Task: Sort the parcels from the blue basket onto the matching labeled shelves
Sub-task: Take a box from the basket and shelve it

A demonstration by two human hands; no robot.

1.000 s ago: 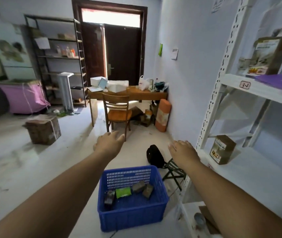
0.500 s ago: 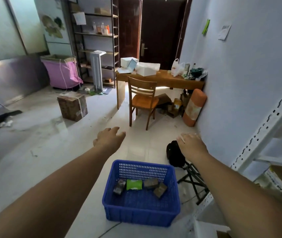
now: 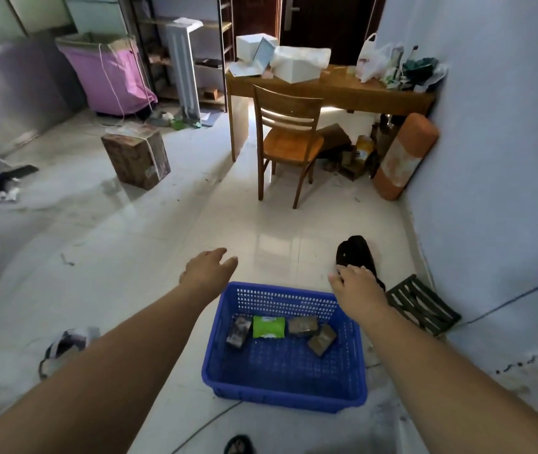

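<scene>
The blue basket [image 3: 285, 381] sat on the pale floor tiles, near the person's feet. Four parcels lay in a row along its far side: a dark packet [image 3: 239, 330] at the left, a green packet [image 3: 269, 327], a brown block [image 3: 303, 325], and a tilted brown block [image 3: 322, 339] at the right. Both arms reached out over it. The left hand [image 3: 208, 267] hung past the basket's far left corner, fingers relaxed and empty. The right hand [image 3: 356, 286] hovered above the far right corner, fingers loose, holding nothing. A wooden chair [image 3: 289, 143] stood farther off.
</scene>
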